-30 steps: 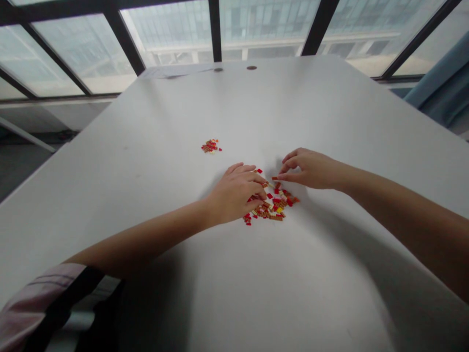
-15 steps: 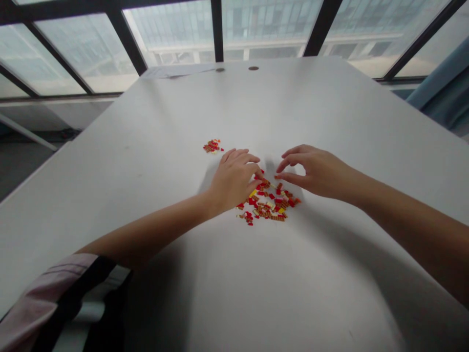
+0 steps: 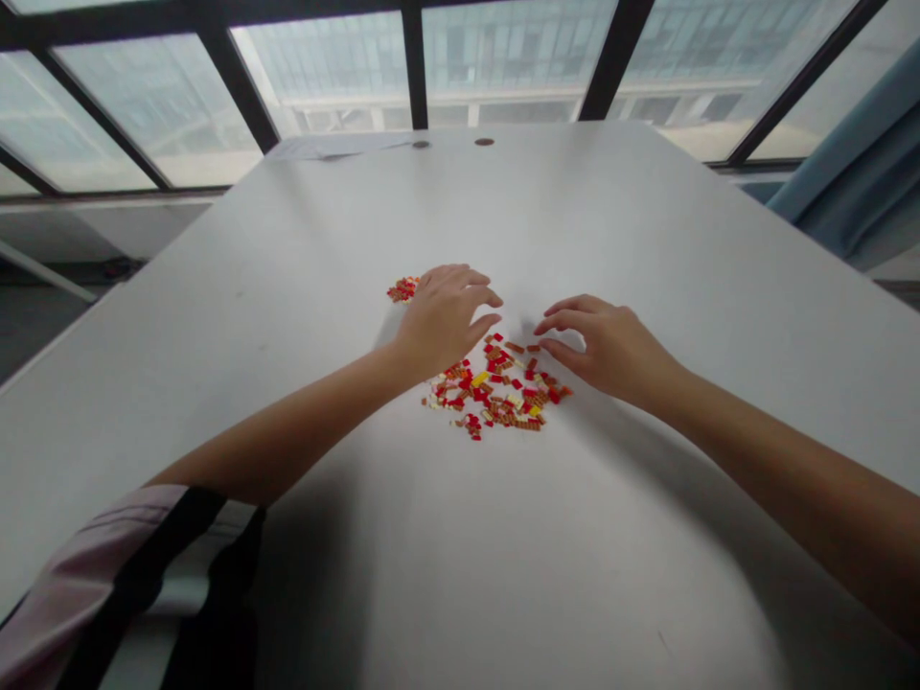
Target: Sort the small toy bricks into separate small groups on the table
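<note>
A loose spread of small toy building bricks (image 3: 514, 401), mostly red and brown with some yellow and cream ones, lies on the white table. My left hand (image 3: 447, 321) hovers at the far left side of this spread, its fingers apart and nothing visible in them. It partly covers a smaller heap of red and brown bricks (image 3: 401, 289) behind it. On the right, my right hand (image 3: 604, 345) is held with thumb and fingers slightly apart. Its fingertips are close to a brown brick (image 3: 533, 348) at the far edge of the spread; whether they touch it, I cannot tell.
The white table (image 3: 460, 556) stretches away to a window (image 3: 517, 67) with dark frames. Two round dark spots (image 3: 484, 142) and a flat pale sheet (image 3: 316, 149) are at its far edge. A blue curtain (image 3: 855, 172) hangs at the right.
My left hand has moved away from me and slightly left, uncovering more bricks and covering part of the small heap. The right hand has barely moved. The view has shifted a little.
</note>
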A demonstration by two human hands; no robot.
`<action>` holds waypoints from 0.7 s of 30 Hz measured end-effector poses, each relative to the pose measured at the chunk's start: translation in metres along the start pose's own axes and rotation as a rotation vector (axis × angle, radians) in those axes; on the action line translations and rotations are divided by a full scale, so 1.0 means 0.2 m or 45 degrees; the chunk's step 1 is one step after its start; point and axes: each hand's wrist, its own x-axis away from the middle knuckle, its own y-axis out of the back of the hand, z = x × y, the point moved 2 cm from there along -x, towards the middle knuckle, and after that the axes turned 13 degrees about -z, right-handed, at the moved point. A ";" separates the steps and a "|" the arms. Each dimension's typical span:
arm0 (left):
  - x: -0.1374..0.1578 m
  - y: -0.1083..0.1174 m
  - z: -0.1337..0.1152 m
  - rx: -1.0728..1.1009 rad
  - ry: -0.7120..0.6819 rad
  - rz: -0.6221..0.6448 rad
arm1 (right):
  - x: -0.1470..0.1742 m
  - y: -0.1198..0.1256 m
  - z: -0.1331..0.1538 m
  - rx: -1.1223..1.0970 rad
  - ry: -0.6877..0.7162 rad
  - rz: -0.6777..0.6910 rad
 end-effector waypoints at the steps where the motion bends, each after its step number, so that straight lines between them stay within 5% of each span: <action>1: 0.01 0.02 0.03 -0.017 -0.003 -0.024 | 0.01 0.00 -0.01 -0.029 0.028 -0.026; 9: 0.26 0.12 0.28 -0.040 -0.013 0.029 | -0.01 -0.10 0.06 -0.116 0.323 -0.013; 21: 0.32 0.06 0.31 0.090 -0.165 -0.045 | -0.07 -0.22 0.16 -0.050 0.365 -0.112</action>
